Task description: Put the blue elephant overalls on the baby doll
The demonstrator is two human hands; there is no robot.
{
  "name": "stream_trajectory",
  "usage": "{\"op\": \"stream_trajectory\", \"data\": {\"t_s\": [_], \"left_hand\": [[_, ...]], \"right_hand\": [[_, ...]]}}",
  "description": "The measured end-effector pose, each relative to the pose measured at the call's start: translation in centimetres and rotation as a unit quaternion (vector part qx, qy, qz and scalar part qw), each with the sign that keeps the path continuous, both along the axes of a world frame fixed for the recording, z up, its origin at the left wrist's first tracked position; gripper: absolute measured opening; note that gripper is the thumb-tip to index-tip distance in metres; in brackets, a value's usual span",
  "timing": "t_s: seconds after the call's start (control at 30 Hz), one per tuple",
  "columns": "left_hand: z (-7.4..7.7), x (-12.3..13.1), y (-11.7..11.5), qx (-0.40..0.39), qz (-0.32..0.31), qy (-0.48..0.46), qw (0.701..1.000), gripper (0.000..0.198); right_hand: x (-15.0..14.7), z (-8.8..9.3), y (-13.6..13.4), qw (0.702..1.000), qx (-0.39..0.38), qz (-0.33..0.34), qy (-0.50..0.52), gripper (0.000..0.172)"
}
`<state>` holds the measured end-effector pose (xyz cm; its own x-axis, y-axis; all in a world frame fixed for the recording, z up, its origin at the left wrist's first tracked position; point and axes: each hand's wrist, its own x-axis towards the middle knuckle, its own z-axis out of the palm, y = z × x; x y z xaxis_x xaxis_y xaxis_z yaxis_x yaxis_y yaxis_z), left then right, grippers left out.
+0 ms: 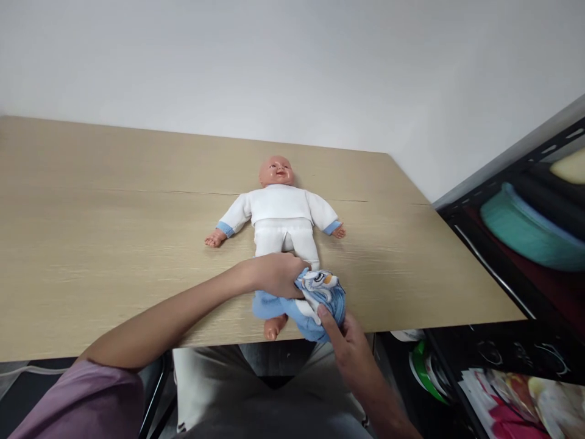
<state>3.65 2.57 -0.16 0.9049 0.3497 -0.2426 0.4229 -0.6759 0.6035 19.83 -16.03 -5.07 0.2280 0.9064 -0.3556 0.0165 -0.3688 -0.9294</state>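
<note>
Head view, looking down on wooden table. Noted at centre: doll, flat on back, white suit, arms spread, head towards far wall. Noted around its lower legs, near table's front edge: blue printed cloth, bunched, one bare foot showing below. Left hand closed over cloth's upper side, gripping it. Right hand pinching cloth's lower edge between thumb and fingers. Dark shelf at right.

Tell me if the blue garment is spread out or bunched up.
Bunched up: the blue garment sits crumpled around the doll's lower legs, gripped by the left hand and right hand, one bare foot out.
</note>
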Motion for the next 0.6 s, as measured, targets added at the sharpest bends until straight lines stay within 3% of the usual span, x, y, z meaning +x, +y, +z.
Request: {"op": "stream_trajectory", "data": {"t_s": [0.1,0.23,0.4,0.47,0.6], "left_hand": [[0.3,0.1,-0.6,0.037,0.01,0.025,0.999,0.02],[0.2,-0.2,-0.6,0.049,0.008,0.009,0.999,0.039],[-0.3,-0.6,0.5,0.029,-0.02,0.005,0.999,0.07],[-0.4,-0.8,0.9,0.027,-0.021,0.007,0.999,0.07],[-0.3,-1.0,1.3,0.033,-0.005,0.004,0.999,0.043]], "right_hand": [[-0.2,-0.5,-0.2,0.996,0.057,-0.008,-0.063,0.068],[0.5,-1.8,0.6,0.993,0.089,-0.021,-0.071,0.067],[1.7,-3.3,3.3,0.998,0.045,-0.04,-0.014,0.066],[1.8,-3.6,4.5,0.998,0.017,-0.058,0.01,0.065],[1.2,-3.5,5.6,0.996,0.019,-0.074,0.037,0.059]]}}
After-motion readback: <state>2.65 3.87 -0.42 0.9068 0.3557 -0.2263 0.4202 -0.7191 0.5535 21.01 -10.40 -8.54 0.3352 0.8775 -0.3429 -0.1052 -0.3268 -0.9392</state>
